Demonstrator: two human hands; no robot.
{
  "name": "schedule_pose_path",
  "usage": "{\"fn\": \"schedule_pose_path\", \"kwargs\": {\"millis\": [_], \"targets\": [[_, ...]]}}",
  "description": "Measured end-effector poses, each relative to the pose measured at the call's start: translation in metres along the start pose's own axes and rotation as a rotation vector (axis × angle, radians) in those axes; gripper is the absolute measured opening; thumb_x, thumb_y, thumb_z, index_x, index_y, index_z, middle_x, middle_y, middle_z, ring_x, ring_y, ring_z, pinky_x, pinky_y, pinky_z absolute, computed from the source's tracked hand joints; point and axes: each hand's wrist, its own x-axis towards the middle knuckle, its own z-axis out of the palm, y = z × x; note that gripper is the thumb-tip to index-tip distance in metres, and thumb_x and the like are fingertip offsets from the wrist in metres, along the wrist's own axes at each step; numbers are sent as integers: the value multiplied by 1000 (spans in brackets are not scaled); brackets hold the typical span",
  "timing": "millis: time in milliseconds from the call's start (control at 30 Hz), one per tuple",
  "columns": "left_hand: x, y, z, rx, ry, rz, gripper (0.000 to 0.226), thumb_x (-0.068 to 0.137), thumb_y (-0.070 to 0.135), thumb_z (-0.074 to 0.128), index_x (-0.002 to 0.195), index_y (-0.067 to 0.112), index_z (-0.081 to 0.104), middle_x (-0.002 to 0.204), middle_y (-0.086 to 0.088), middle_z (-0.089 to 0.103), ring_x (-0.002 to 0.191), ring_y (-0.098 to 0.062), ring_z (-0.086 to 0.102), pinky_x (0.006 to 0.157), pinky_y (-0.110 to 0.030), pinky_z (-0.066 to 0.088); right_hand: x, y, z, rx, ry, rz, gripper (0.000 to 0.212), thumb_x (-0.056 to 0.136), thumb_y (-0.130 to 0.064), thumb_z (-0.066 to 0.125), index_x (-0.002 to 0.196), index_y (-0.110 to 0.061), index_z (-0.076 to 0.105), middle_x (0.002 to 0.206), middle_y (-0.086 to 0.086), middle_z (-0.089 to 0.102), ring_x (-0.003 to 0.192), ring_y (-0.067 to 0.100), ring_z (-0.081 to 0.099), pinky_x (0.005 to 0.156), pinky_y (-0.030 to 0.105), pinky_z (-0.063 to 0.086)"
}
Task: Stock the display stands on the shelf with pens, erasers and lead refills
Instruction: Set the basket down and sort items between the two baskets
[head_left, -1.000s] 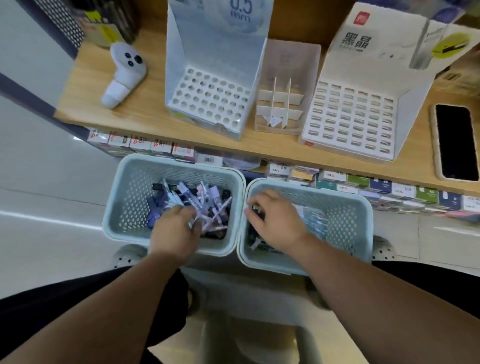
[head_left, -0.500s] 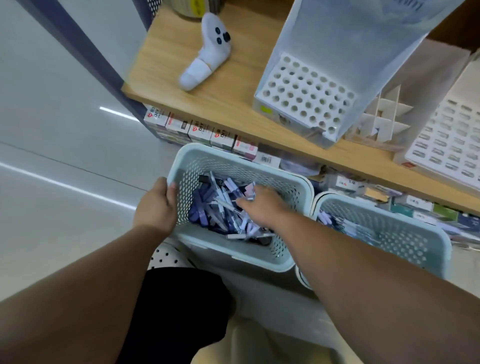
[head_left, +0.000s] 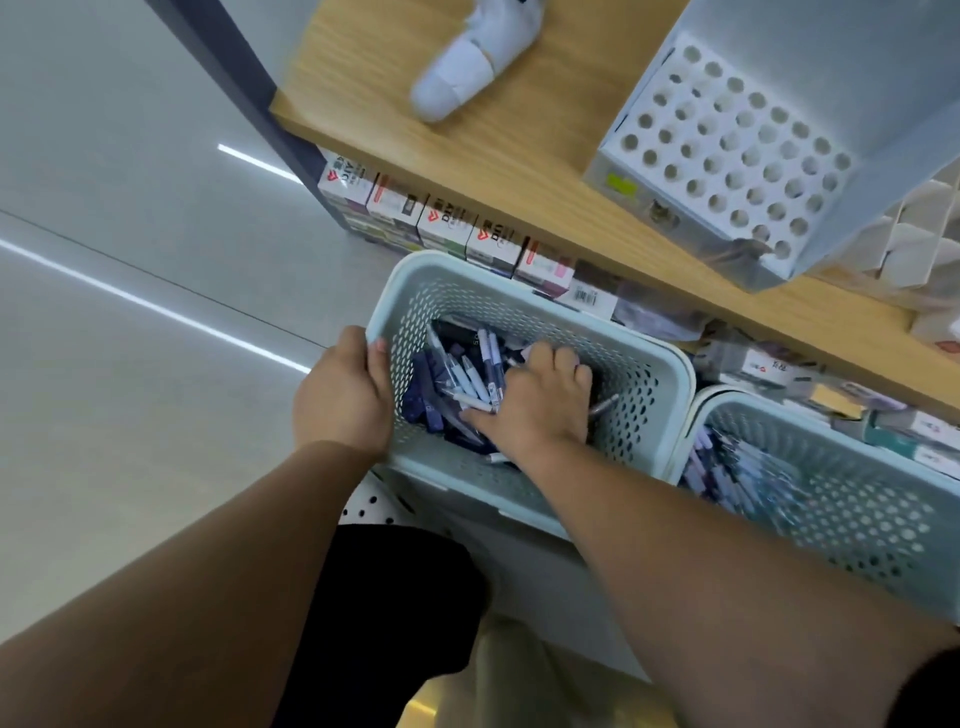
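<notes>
A pale blue perforated basket (head_left: 524, 306) sits below the wooden shelf and holds a heap of purple and white pens (head_left: 457, 379). My left hand (head_left: 343, 395) grips the basket's left rim, thumb hooked over the edge. My right hand (head_left: 535, 405) is down inside the basket, fingers curled into the pile around several pens. On the shelf above stands a white display stand with round holes (head_left: 727, 150), all of them bare. A second basket (head_left: 841, 499) with more wrapped pens sits to the right.
A white controller (head_left: 467, 67) lies on the wooden shelf (head_left: 519, 171). A slotted white divider stand (head_left: 914, 244) is at the right edge. Boxed stock (head_left: 447, 223) fills the shelf underneath. Grey floor spreads to the left.
My right hand has left the right basket and reached into the left one. My left hand came out of the pens and took hold of the basket's rim. The view swung left.
</notes>
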Motion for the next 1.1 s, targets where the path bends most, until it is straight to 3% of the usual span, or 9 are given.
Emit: {"fn": "schedule_pose_path", "kwargs": {"millis": [200,333,533,733,867,967,1100], "targets": [[-2,2,0,26,17,-17,28,105,37,33,89,15,40,69,-7,46,62,-30,39,57,-37,28,1,-5,-1,-6,38,-69,55,74,-71,68,96,-21,71,115,3,42,109,28,34,93,43,30],[-3,3,-1,25,23,-23,27,105,36,34,88,15,39,69,-6,44,62,-29,37,58,-37,26,7,-8,-5,-12,-106,-35,64,74,-73,65,105,-17,70,125,5,47,118,28,40,94,45,36],[-3,4,-2,27,23,-27,28,105,36,34,89,15,39,66,-1,39,62,-28,37,58,-36,25,14,-4,-6,-3,-161,-21,70,67,-78,71,111,-23,71,133,6,47,123,31,37,96,48,37],[-2,2,0,33,33,-18,28,105,37,34,89,15,38,69,-7,44,62,-30,38,58,-37,25,16,-3,-7,30,-144,-32,58,68,-73,71,84,-18,67,120,1,54,118,29,40,99,46,36],[-2,1,1,41,41,-6,27,105,37,33,88,16,38,68,-6,43,62,-29,38,58,-37,25,9,2,-7,218,-142,-68,45,66,-64,76,84,-24,66,105,-4,55,111,26,39,97,46,35],[-1,1,1,46,46,-5,28,105,37,34,88,15,39,69,-6,44,63,-29,38,58,-37,25,4,12,-15,519,-166,-40,35,69,-47,80,71,-29,50,91,-9,44,107,24,39,86,38,37],[-1,1,3,53,37,-7,31,105,38,33,88,14,40,69,-7,46,62,-31,42,57,-37,28,-5,23,-28,779,-182,-61,25,76,-30,79,82,-28,54,93,-4,56,90,23,58,77,40,49]]}}
